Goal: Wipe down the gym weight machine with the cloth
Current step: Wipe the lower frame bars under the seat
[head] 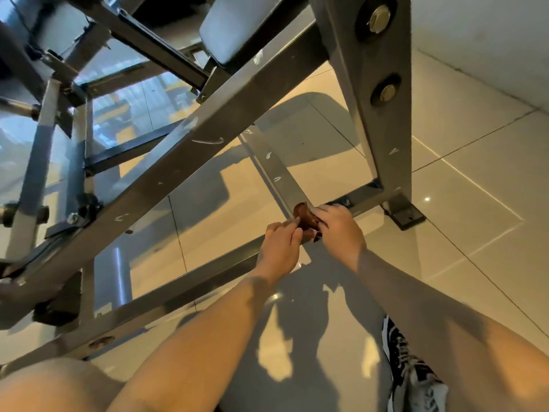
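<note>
Down at the frame joint [322,208] of the weight machine [184,156], both hands bunch the brown cloth [306,220]: left hand [280,246] fingers & right hand [341,226] fingers clamped on it. Best to refold to a flat pad w/ a clean face, then wipe along each bar away from that joint.

A gym, judging by the grey steel weight machine frame [184,162] with bolted uprights and a padded seat [237,28]. Indoors, on glossy beige floor tiles [463,185] beside a pale wall [487,40].

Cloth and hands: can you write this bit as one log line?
stage: wiping | left hand: on brown cloth | right hand: on cloth | spot: low frame bar near floor
</note>
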A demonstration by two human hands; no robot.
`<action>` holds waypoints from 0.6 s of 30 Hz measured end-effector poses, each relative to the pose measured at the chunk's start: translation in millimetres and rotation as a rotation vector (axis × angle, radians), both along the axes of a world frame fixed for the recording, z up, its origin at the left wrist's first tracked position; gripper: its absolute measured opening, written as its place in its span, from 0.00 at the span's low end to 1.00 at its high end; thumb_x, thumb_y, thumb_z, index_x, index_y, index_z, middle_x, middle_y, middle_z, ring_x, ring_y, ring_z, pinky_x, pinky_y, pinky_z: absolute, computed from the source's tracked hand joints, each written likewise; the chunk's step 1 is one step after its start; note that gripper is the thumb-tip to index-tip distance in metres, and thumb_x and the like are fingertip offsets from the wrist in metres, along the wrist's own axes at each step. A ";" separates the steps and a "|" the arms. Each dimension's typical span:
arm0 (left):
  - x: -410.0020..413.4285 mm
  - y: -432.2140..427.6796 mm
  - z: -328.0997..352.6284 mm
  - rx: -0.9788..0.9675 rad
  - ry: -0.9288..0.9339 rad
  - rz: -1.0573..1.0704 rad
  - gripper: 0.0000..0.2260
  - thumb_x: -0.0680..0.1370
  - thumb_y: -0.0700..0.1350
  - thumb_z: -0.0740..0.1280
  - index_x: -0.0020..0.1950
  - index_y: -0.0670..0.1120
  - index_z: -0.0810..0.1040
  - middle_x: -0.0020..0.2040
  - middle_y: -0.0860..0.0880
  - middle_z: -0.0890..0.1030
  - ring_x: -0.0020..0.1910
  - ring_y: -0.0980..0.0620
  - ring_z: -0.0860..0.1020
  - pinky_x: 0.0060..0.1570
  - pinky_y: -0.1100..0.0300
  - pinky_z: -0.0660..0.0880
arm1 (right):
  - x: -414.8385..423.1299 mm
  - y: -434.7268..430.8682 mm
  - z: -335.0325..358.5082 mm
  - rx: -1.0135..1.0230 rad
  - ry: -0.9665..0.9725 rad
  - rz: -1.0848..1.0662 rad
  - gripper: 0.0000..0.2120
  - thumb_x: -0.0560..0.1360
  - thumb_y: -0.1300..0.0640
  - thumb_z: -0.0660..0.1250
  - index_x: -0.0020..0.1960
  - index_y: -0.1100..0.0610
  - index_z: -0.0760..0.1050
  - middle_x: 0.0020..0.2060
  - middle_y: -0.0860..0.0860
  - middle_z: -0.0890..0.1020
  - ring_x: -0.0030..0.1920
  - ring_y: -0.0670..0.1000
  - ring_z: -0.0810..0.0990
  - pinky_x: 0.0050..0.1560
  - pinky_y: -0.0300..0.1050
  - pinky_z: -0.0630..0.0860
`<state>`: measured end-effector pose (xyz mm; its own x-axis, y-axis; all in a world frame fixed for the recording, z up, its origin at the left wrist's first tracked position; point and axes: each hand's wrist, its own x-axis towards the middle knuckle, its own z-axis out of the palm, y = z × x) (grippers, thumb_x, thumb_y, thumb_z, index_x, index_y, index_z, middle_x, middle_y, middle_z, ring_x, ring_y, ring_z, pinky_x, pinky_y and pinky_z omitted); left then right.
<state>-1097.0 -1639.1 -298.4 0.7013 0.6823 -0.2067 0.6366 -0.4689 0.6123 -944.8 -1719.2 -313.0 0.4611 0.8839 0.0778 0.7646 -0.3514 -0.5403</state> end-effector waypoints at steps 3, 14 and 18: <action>-0.3 0.2 1.7 -0.038 -0.006 0.013 0.21 0.87 0.50 0.49 0.78 0.49 0.66 0.73 0.50 0.73 0.74 0.46 0.60 0.74 0.50 0.60 | 8.3 1.8 4.0 -0.068 0.008 -0.207 0.20 0.79 0.62 0.64 0.72 0.60 0.74 0.68 0.58 0.76 0.69 0.61 0.70 0.71 0.53 0.66; -10.9 7.6 -1.4 -0.160 -0.043 -0.004 0.21 0.87 0.49 0.53 0.81 0.51 0.62 0.72 0.47 0.70 0.76 0.49 0.58 0.76 0.54 0.56 | -1.6 6.7 14.6 -0.026 0.209 -0.237 0.14 0.78 0.61 0.60 0.57 0.61 0.82 0.55 0.58 0.83 0.60 0.61 0.77 0.62 0.55 0.74; -9.3 5.5 0.2 -0.175 -0.098 0.026 0.20 0.87 0.48 0.52 0.80 0.49 0.63 0.72 0.47 0.70 0.75 0.49 0.58 0.76 0.53 0.55 | -10.7 11.4 2.8 -0.106 0.117 -0.288 0.20 0.83 0.58 0.57 0.73 0.59 0.71 0.72 0.59 0.72 0.75 0.62 0.63 0.77 0.54 0.54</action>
